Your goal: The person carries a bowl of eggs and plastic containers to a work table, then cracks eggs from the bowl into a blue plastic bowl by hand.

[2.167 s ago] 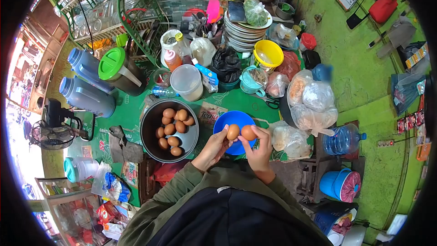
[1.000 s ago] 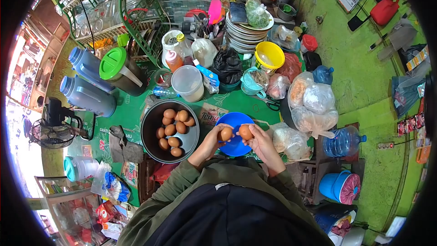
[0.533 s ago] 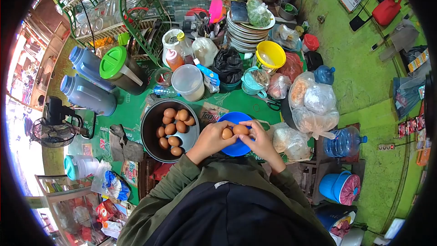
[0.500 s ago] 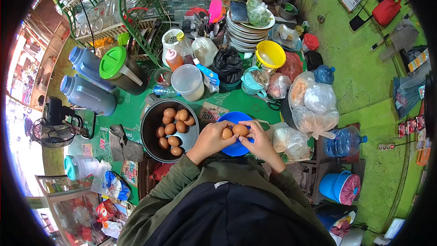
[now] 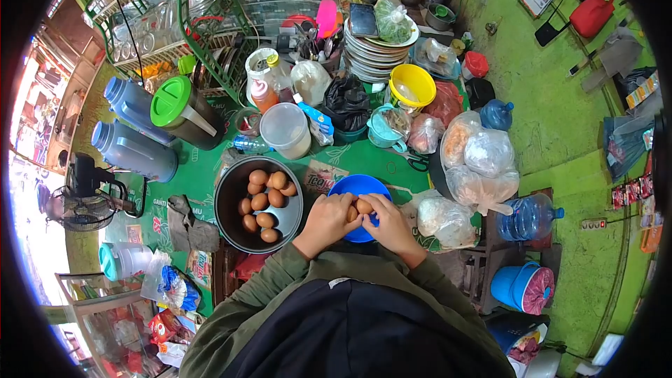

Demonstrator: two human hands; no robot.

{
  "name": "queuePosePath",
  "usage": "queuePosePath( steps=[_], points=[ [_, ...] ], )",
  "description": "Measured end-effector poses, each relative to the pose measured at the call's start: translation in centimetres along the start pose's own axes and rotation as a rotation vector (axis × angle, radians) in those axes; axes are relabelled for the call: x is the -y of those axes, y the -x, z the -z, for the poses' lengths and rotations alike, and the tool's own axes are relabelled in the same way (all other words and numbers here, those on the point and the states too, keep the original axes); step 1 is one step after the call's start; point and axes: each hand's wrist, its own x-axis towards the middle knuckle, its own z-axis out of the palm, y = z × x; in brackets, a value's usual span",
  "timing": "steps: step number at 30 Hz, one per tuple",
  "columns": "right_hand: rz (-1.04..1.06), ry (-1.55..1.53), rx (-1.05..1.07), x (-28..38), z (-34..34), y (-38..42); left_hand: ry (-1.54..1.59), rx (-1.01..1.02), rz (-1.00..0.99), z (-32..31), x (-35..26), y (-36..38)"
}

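Landmark: round blue plastic bowl (image 5: pixel 359 187), on the green patterned desk (image 5: pixel 203 175) straight ahead of the person.
Left hand (image 5: pixel 326 218): over the bowl's near left rim, fingers curled tight around a brown egg (image 5: pixel 351 213) of which only a sliver shows.
Right hand (image 5: pixel 387 220): over the bowl's near right rim, fingers closed on a second brown egg (image 5: pixel 364 206), more of it in view.
Eggs: pressed together, touching above the bowl's near edge, between the two hands.
Change: a moment ago the eggs were held apart and higher over the bowl; since then the hands have drawn in and dropped lower, so that their knuckles meet.
Reading: the two shells seem to be knocked or squeezed against each other over the bowl; no crack is visible at this size.
Left of the bowl: a dark round metal pot (image 5: pixel 231 227) holding more brown eggs (image 5: pixel 264 197), just beside it.
Right of the bowl: knotted clear plastic bags of food (image 5: pixel 448 218), near.
Beyond the bowl: a lidded translucent tub (image 5: pixel 285 128) and a yellow bowl (image 5: pixel 413 84), well apart.
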Motion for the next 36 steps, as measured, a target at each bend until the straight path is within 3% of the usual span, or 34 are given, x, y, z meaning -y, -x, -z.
queuePosePath(
  steps=[4,6,10,12,36],
  points=[
    [0.003,-0.019,-0.004,-0.8,-0.2,-0.8,-0.02,-0.042,-0.017,-0.4,0.4,-0.5],
    [0.131,0.061,-0.077,-1.3,-0.5,-1.2,-0.018,-0.053,-0.025,-0.4,0.7,-0.8],
    [0.13,0.053,-0.082,-1.3,-0.6,-1.4,-0.025,-0.05,-0.029,-0.2,0.9,-1.0],
    [-0.006,-0.052,-0.006,-0.9,-0.5,-1.3,-0.004,-0.052,-0.02,-0.3,1.0,-0.9],
    [0.037,-0.047,-0.078,-1.7,-1.1,-1.0,0.177,-0.064,0.084,-0.9,1.0,-0.9]
  ],
)
